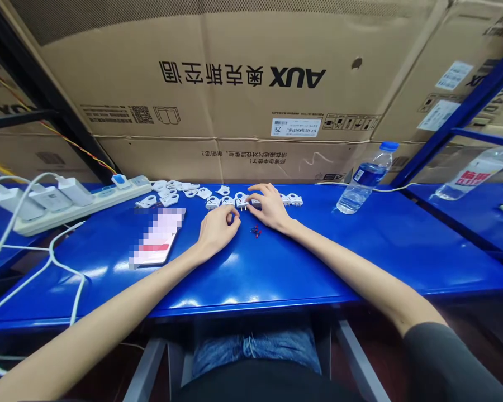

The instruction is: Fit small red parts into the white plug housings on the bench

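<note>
White plugs with ring-shaped tops and metal pins stand in a row near the back of the blue table. My right hand reaches over this row from the right, its thumb and fingertips at the side of one white plug and hiding others behind it. In front of the row, my left hand is closed, thumb and forefinger curled together; whatever they pinch is too small to make out. Between the hands lies a little pile of red and dark blue pieces, which look like tiny wire terminals.
More white ringed pieces lie loosely at the back left. A phone lies left of my left hand. Farther left are a power strip and white cables. A water bottle stands at right, before large cardboard boxes.
</note>
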Tool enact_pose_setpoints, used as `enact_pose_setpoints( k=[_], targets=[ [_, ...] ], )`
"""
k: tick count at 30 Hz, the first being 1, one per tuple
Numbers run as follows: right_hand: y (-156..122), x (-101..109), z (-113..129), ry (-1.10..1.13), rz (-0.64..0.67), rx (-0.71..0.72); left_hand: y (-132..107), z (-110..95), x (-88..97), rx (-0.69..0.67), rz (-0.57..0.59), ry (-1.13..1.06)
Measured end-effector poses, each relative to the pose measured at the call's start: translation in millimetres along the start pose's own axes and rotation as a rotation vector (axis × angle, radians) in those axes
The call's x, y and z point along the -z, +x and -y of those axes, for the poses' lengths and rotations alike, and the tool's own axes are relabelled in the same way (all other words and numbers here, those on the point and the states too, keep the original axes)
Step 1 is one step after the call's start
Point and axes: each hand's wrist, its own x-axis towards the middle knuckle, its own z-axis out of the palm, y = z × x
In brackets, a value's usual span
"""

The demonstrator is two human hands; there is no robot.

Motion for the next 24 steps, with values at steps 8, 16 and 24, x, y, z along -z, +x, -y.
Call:
enact_pose_setpoints(
  k=[8,16,24],
  targets=[
    [-23.0,33.6,7.5,-0.027,-0.078,0.078,3.0,0.3,-0.1,0.026,-0.076,-0.162],
    [-34.1,61.6,18.7,-0.158,-0.188,0.158,0.9,-7.9,-3.3,0.054,0.033,-0.411],
    [-27.8,64.2,24.4,-0.192,-0.241,0.171,5.6,-6.5,2.4,0.066,-0.038,-0.528]
  ],
)
